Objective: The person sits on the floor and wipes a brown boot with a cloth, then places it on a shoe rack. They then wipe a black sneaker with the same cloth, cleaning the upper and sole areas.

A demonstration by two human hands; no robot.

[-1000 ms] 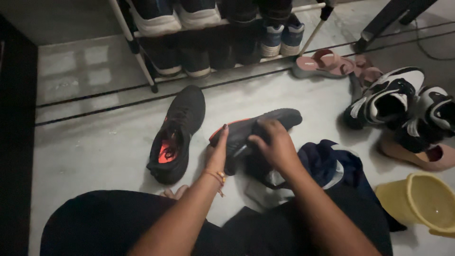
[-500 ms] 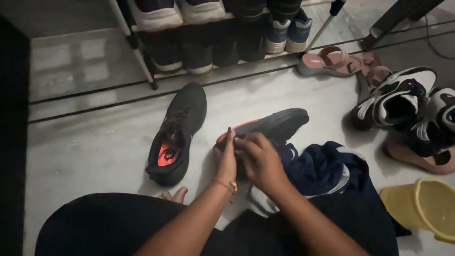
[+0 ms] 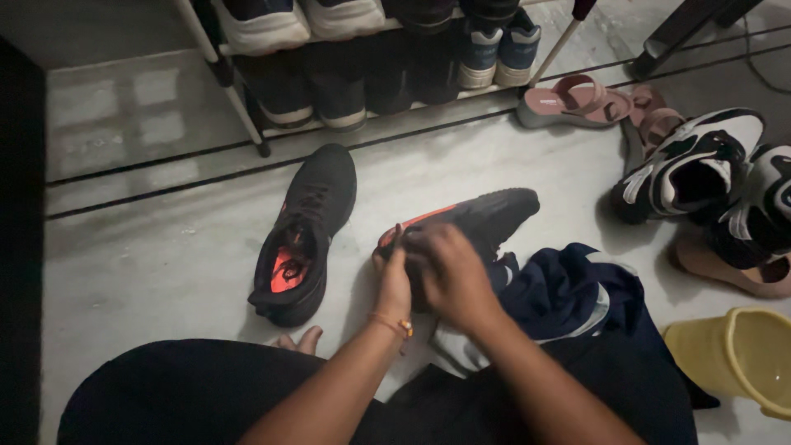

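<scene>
Nearest the camera, the person's dark-clad legs fill the lower frame, with bare toes showing on the pale stone floor.

Left hand: fingers curled against the heel end of the black shoe with an orange stripe; a thin orange band sits at the wrist. Grip pressed onto the shoe.

Right hand: laid over the same shoe just beside the left hand, fingers closed on its rear upper. The shoe lies on its side, toe pointing away to the right, resting partly on a dark blue cloth.

To the left, apart from the hands, a second black shoe with an orange insole stands upright on the floor. At lower right is a yellow plastic tub.

Farther right: black-and-white sneakers and pink sandals. Farthest back, a shoe rack holds more pairs.
</scene>
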